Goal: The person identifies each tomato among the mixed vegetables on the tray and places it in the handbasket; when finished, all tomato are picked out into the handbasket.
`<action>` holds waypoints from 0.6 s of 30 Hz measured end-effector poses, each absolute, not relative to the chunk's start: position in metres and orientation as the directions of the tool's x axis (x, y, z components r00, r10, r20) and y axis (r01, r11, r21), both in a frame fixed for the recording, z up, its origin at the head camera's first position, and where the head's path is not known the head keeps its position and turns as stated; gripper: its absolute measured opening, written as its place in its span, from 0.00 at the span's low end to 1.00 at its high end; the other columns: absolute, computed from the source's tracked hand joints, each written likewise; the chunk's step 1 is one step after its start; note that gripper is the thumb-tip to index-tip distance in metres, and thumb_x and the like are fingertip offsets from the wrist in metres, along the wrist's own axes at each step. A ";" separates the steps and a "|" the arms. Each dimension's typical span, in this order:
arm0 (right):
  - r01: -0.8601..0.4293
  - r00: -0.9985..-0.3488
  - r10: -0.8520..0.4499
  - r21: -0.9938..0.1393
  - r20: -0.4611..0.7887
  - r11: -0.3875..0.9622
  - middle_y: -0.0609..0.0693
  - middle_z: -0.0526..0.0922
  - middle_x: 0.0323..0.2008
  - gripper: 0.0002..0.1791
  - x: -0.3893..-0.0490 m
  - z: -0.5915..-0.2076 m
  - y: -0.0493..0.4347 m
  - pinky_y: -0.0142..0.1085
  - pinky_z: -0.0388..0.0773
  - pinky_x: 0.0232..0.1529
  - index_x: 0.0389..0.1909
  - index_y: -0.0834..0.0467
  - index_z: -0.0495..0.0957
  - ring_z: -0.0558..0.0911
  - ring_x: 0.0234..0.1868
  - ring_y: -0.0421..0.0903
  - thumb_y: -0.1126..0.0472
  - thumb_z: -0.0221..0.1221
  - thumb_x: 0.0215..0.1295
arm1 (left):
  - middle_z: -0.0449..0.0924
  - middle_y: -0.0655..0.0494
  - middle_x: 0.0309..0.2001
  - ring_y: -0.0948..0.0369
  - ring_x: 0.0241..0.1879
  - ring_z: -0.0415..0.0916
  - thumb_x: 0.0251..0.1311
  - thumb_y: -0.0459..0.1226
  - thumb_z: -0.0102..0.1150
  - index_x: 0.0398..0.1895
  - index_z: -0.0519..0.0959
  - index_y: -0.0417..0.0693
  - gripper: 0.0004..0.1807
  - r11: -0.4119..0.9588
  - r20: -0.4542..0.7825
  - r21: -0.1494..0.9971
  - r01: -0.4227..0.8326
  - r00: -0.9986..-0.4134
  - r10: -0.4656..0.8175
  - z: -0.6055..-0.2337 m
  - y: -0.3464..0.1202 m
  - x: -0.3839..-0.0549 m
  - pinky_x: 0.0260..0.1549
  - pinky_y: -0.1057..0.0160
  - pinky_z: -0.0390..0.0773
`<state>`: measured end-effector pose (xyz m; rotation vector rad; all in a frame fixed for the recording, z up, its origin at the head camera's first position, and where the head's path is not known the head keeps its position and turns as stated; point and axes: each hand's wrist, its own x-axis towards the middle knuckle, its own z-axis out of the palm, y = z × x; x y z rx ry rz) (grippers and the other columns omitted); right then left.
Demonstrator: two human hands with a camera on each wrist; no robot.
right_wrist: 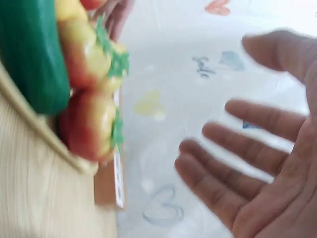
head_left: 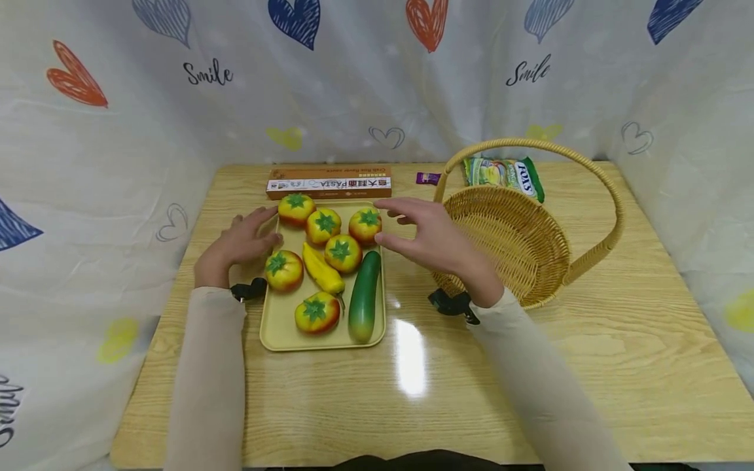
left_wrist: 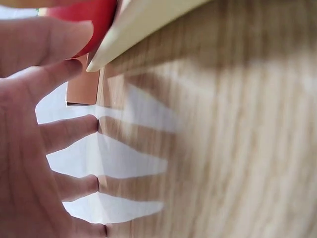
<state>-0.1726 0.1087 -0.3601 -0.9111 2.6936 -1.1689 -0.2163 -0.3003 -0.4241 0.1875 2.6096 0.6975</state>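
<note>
A cream tray (head_left: 277, 333) on the table bears several yellow-red, tomato-like fruits with green leafy tops, one of them a fruit (head_left: 316, 313) at the near end. A yellow pepper (head_left: 323, 269) and a dark green cucumber (head_left: 364, 297) lie among them. My left hand (head_left: 240, 243) is at the tray's left side, fingers spread; in the left wrist view its fingertips touch the tabletop and its thumb is close to a red fruit (left_wrist: 101, 25). At the far right corner, my right hand (head_left: 436, 237) has its fingers extended beside a fruit (head_left: 365, 226). The right wrist view shows its palm (right_wrist: 282, 198) holding nothing.
A wicker basket (head_left: 559, 242) with a tall handle stands to the right, partly behind my right forearm. Behind the tray lies a pasta box (head_left: 330, 183). A small purple packet (head_left: 427, 178) and a green FOX'S bag (head_left: 512, 175) lie at the back. A heart-printed cloth (head_left: 353, 85) hangs behind.
</note>
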 end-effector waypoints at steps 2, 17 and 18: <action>-0.432 -0.856 -0.505 -0.693 0.113 0.577 0.55 0.79 0.76 0.34 -0.176 -0.362 0.096 0.51 0.82 0.69 0.79 0.54 0.75 0.83 0.69 0.59 0.47 0.67 0.77 | 0.35 0.34 0.90 0.18 0.82 0.22 0.82 0.53 0.53 0.92 0.47 0.55 0.44 0.872 -0.384 0.490 0.021 -0.892 0.237 -0.424 -0.299 -0.218 0.71 0.11 0.31; -0.130 -0.983 -0.181 -0.611 -0.021 0.781 0.57 0.89 0.50 0.30 -0.198 -0.410 0.040 0.53 0.86 0.51 0.65 0.59 0.82 0.86 0.50 0.55 0.42 0.69 0.74 | 0.33 0.35 0.90 0.19 0.83 0.21 0.81 0.50 0.56 0.92 0.47 0.58 0.44 0.873 -0.401 0.488 0.026 -0.881 0.251 -0.422 -0.300 -0.219 0.70 0.10 0.30; -0.124 -0.984 -0.176 -0.623 -0.023 0.772 0.57 0.89 0.51 0.31 -0.199 -0.414 0.038 0.53 0.85 0.51 0.66 0.59 0.81 0.86 0.50 0.55 0.41 0.68 0.74 | 0.33 0.35 0.90 0.19 0.83 0.21 0.81 0.50 0.56 0.92 0.48 0.58 0.44 0.872 -0.401 0.489 0.024 -0.882 0.249 -0.422 -0.301 -0.218 0.70 0.10 0.30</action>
